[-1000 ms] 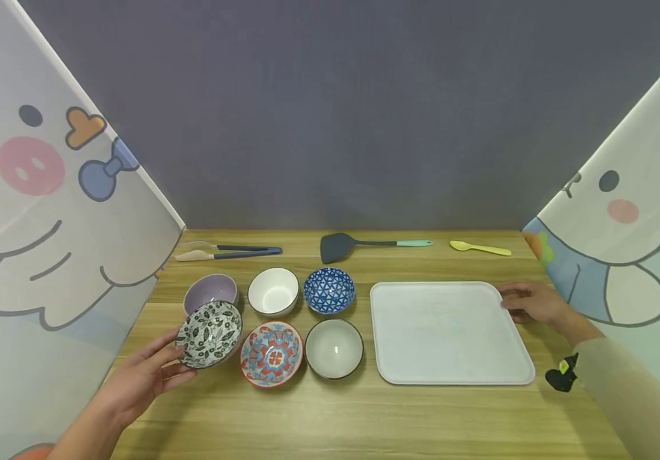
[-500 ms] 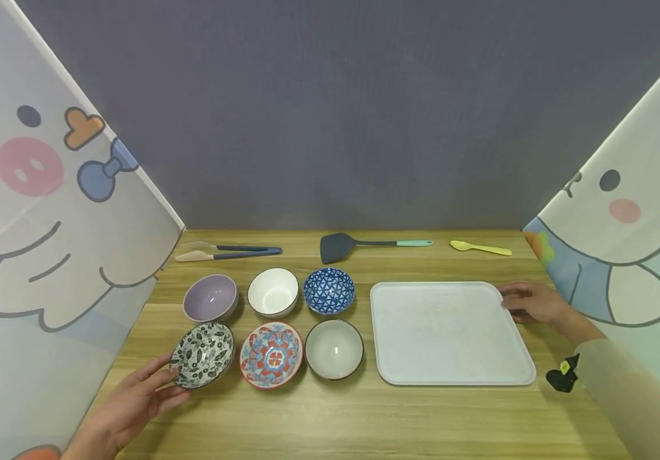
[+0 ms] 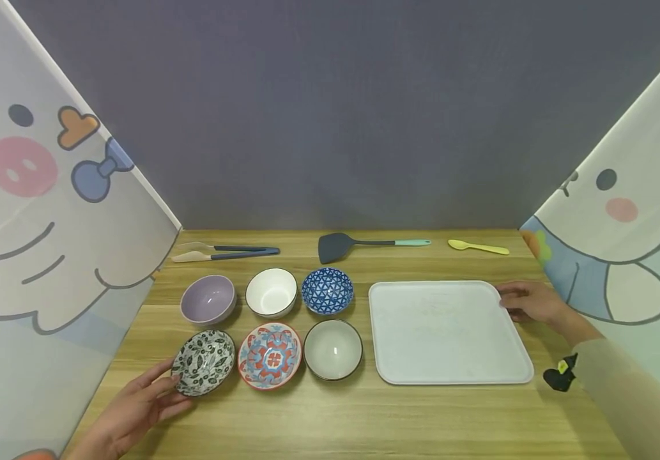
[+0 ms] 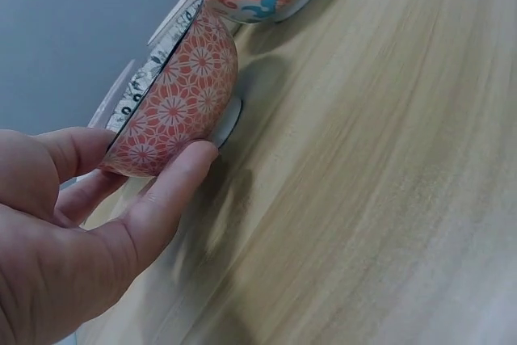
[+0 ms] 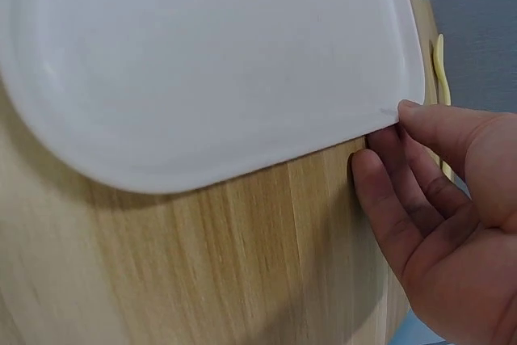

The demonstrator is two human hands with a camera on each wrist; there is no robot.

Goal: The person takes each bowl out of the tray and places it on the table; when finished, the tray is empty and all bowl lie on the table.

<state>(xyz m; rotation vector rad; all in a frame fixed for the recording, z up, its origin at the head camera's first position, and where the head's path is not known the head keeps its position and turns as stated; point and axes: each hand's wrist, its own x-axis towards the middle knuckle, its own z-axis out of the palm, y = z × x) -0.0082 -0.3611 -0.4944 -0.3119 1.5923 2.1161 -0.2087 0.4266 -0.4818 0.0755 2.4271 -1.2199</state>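
Note:
At the front left, my left hand (image 3: pixel 142 406) pinches the rim of a bowl (image 3: pixel 203 363) with black-and-white leaves inside. The left wrist view shows its red flowered outside (image 4: pixel 174 107), thumb at the rim and fingers under the side. Whether its foot touches the table I cannot tell. Beside it stands a red-and-blue patterned bowl (image 3: pixel 270 356), then a grey bowl (image 3: pixel 333 349). Behind them are a purple bowl (image 3: pixel 209 300), a white bowl (image 3: pixel 271 292) and a blue triangle-patterned bowl (image 3: pixel 327 291). My right hand (image 3: pixel 533 301) pinches the right edge of a white tray (image 3: pixel 450 332), thumb on top.
Along the back of the wooden table (image 3: pixel 364 421) lie tongs (image 3: pixel 232 253), a dark spatula (image 3: pixel 335 247) with a mint handle end and a yellow spoon (image 3: pixel 479 247). A grey wall (image 3: pixel 353 115) rises behind; cartoon-printed panels flank both sides.
My left hand has brought the leaf-patterned bowl toward the front and lower, off from over the purple bowl to a spot in front of it. The right hand stays at the tray's edge.

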